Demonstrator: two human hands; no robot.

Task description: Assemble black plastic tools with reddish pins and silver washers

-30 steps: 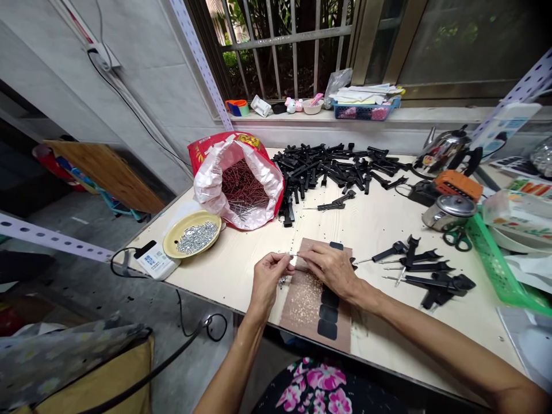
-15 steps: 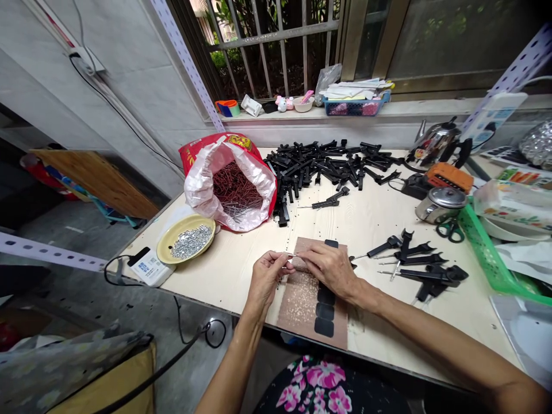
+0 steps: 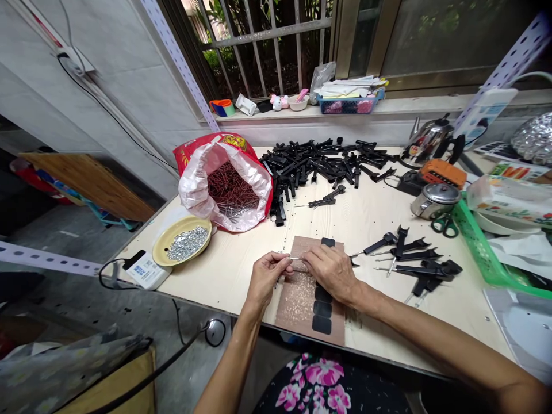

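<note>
A thin metal rod (image 3: 295, 259) spans the short gap between my two hands, above the brown board (image 3: 290, 329). My left hand (image 3: 268, 278) pinches its left end between thumb and fingertips. My right hand (image 3: 330, 271) is closed at the other end, knuckles up, with its palm hidden. Just past it shows a black forked tip (image 3: 355, 263); I cannot tell whether this belongs to the held piece. Pale crumbs and a row of black square pads (image 3: 322, 325) lie on the board. To the right are several black plastic handles (image 3: 416, 255) with metal rods.
A red and white sack (image 3: 196, 198) of brown rods stands at the left, beside a yellow dish (image 3: 158, 246) of small silvery parts. Black plastic pieces (image 3: 308, 163) are heaped at the back. Scissors (image 3: 445, 226), a metal pot (image 3: 435, 201) and a green basket (image 3: 483, 259) are at the right.
The view has shifted slightly. My fingers have moved a little on the rod, and more of it shows between my hands.
</note>
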